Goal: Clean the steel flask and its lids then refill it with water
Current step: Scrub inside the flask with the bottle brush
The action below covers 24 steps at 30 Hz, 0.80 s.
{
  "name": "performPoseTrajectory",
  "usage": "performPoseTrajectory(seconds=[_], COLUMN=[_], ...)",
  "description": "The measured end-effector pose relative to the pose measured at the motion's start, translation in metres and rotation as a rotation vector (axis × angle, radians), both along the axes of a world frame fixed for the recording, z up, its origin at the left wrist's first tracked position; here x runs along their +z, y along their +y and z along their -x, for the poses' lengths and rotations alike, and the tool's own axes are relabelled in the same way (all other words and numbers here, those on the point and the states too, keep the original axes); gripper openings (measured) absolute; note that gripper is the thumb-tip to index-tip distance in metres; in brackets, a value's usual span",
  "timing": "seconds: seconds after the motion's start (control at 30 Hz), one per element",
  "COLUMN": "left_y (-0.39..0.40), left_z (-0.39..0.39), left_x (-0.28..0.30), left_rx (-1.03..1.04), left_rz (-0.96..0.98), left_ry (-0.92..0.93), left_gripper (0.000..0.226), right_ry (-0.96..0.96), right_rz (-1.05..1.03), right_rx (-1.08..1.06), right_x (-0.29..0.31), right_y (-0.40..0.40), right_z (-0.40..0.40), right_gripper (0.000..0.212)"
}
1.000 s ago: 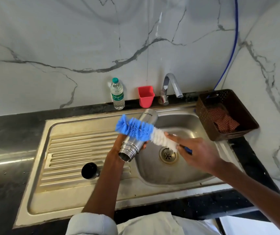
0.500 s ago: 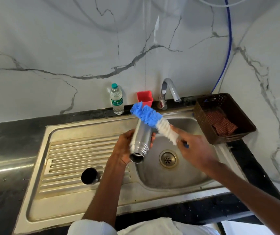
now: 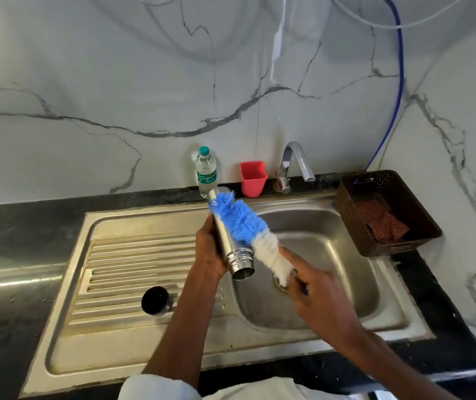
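Left hand (image 3: pixel 210 252) grips flask (image 3: pixel 229 243); right hand (image 3: pixel 321 295) grips brush (image 3: pixel 248 226) above sink (image 3: pixel 386 321).

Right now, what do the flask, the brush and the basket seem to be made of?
Flask: brushed steel, by its dull grey sheen and ridged neck. Brush: soft blue and white bristles, probably synthetic. Basket: likely brown plastic, with a perforated rim and woven-look walls.

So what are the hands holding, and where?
The left hand grips the steel flask around its body. The right hand holds the bottle brush by its handle.
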<state>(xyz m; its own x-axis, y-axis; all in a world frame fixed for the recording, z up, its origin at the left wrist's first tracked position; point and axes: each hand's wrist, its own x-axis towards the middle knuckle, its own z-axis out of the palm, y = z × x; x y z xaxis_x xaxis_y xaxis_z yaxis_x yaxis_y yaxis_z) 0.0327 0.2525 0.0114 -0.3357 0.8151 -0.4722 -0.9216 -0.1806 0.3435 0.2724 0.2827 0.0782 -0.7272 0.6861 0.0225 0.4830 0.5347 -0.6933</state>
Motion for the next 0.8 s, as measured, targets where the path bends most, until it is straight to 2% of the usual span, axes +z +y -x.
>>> performPoseTrajectory(seconds=[0.1,0.23,0.3,0.4,0.47,0.5,0.53,0.57,0.63,0.67,0.73,0.8], left_y=[0.000,0.001,-0.014,-0.048,-0.049,-0.039,-0.029,-0.021,-0.017,-0.022,-0.034,-0.031], left_z=[-0.003,-0.006,-0.003,-0.002,-0.001,0.002,0.004,0.006,0.005,0.003,0.003,0.008], left_x=[0.001,0.012,0.013,-0.009,-0.008,-0.001,0.008,0.014,0.016,0.011,-0.003,-0.003], left_rx=[-0.018,-0.180,-0.198,-0.046,-0.081,-0.182,-0.281,-0.330,-0.341,-0.300,-0.101,-0.105], left_rz=[0.035,0.018,0.151,0.405,0.279,0.178,0.089,0.030,0.008,-0.017,0.076,0.052], left_ry=[0.006,0.053,0.135,0.414,0.337,0.193,0.088,0.045,0.086,0.064,0.109,0.068], left_gripper=[0.054,0.062,0.055,0.048,0.070,0.089,0.098,0.097,0.083,0.075,0.059,0.053], right_ry=[0.029,0.098,0.073,0.030,0.009,-0.003,-0.010,-0.012,-0.004,0.008,0.045,0.059], right_rz=[-0.066,-0.075,-0.198,-0.378,-0.461,-0.459,-0.417,-0.371,-0.346,-0.350,-0.372,-0.393], right_rx=[-0.049,-0.075,0.061,0.299,0.248,0.145,0.047,-0.013,0.021,0.098,0.241,0.183], right_x=[-0.005,0.001,0.002,-0.012,-0.018,-0.017,-0.015,-0.013,-0.012,-0.013,-0.019,-0.026], right_y=[0.025,0.044,0.036,0.028,0.047,0.060,0.070,0.075,0.068,0.059,0.045,0.053], right_z=[0.031,0.056,0.032,-0.006,-0.001,0.006,0.013,0.017,0.015,0.010,-0.002,-0.001], right_gripper=[0.061,0.061,0.062,0.066,0.067,0.066,0.064,0.063,0.062,0.061,0.060,0.060])
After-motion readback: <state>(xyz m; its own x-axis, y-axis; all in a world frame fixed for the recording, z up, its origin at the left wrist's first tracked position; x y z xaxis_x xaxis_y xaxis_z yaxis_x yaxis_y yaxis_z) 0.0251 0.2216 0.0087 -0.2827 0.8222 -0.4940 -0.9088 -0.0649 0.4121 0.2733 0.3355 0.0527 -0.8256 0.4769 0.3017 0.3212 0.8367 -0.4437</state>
